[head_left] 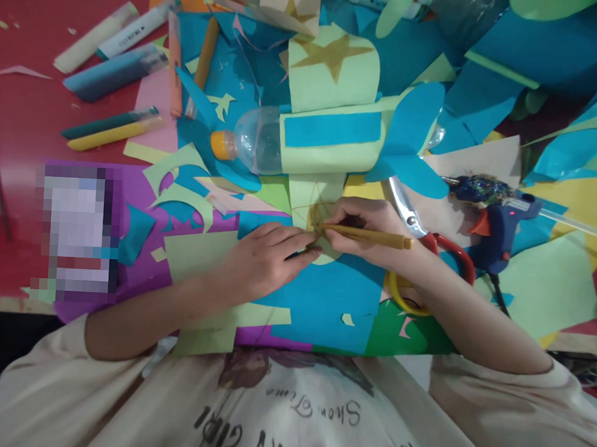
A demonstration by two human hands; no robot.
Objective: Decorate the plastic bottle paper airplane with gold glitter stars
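Observation:
A plastic bottle (257, 140) with an orange cap lies on its side, wrapped in pale green paper with a blue strip. Blue paper fins (408, 132) stand at its base end. A pale green paper wing (334, 72) with a filled brown star sticks out on the far side. My right hand (366, 220) grips a mustard-brown marker (378, 237), its tip at a star outline on the near wing (305, 187). Fingers outstretched, my left hand (269, 255) lies against that near wing; its fingertips almost meet the marker tip.
Scissors (430, 240) with red and yellow handles lie beneath my right forearm. Further right sits a blue glue gun (503, 227). Several markers (119, 67) are at the far left, above a blurred-out rectangular object (78, 225). Coloured paper scraps (185, 184) cover much of the red table (18, 115).

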